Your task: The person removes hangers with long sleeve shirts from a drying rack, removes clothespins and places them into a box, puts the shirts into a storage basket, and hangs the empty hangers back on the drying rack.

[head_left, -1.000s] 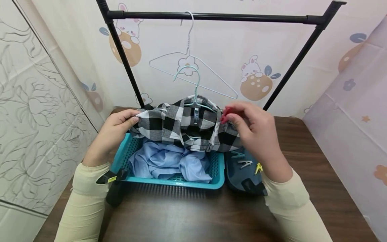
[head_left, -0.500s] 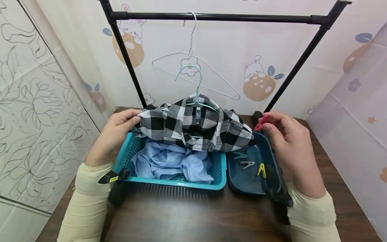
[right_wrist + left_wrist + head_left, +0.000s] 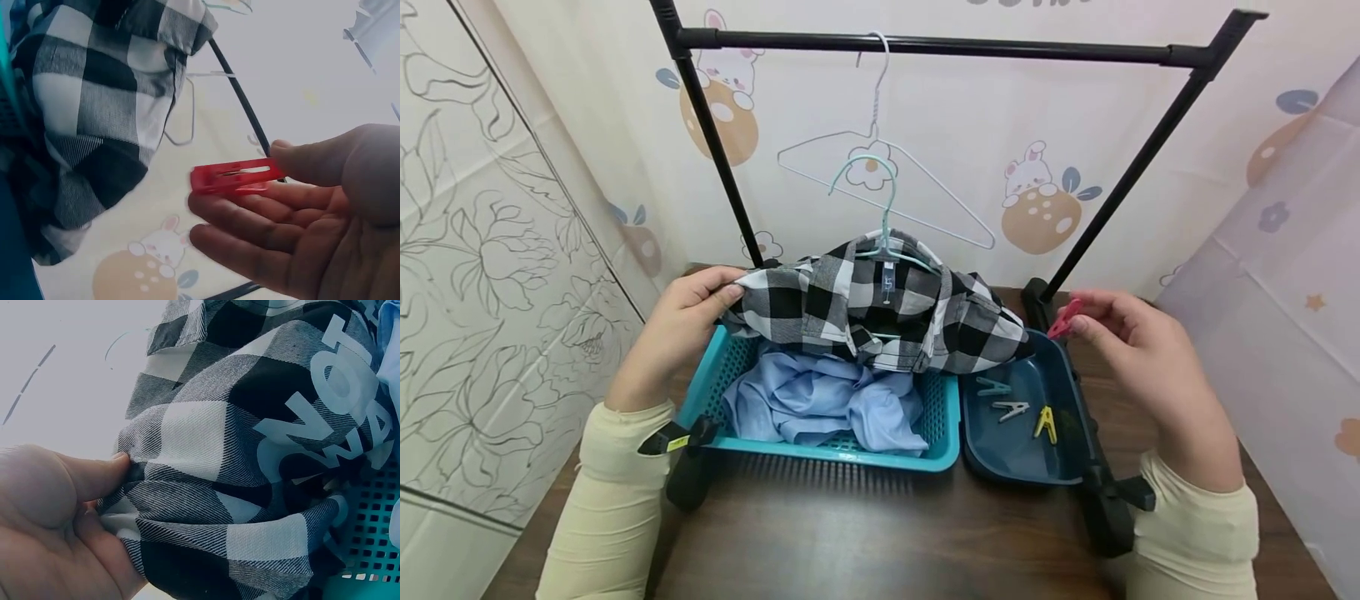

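red clothespin (image 3: 1065, 318) pinched in right hand (image 3: 1150, 358); left hand (image 3: 673, 329) pinches shirt (image 3: 231, 450) lettered "not"

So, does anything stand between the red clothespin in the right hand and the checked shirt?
Nothing visible does. The red clothespin, pinched in the right hand, is apart from the checked shirt, with an open gap between; the dark blue tray lies below.
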`<state>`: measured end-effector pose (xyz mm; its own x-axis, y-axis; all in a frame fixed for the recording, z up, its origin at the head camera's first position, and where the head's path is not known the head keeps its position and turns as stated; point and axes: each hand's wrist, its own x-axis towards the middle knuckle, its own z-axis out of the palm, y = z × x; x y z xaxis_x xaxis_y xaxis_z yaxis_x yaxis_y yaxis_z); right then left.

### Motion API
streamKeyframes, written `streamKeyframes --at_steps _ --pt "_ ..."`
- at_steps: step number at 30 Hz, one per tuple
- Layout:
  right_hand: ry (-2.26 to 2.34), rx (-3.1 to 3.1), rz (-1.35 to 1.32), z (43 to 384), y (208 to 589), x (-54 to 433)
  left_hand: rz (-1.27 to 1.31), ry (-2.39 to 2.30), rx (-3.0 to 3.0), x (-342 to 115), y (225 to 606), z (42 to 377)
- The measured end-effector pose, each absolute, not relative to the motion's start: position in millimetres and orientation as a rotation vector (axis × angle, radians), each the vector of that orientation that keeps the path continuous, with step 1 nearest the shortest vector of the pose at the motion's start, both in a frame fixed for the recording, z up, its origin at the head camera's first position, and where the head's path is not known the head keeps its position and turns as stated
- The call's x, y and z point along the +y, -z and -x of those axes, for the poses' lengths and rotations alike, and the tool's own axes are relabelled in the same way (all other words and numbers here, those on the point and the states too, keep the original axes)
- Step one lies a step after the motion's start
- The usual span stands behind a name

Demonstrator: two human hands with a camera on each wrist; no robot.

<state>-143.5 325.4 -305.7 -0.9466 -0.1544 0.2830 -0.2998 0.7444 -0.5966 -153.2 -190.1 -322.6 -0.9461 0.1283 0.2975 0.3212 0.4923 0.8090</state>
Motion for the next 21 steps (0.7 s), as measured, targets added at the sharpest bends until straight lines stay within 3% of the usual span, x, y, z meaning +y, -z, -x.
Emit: streamKeyframes --at_steps 10,21 --pt "-0.762 -3.072 -0.66 146.9 308.5 347.4 0.44 1.453 -2.478 -192.6 319.7 154.3" --pt "-0.814 -2.676 -0.802 158.2 328.0 295.6 0.503 1.603 -2.386 -188.1 322.3 150.6"
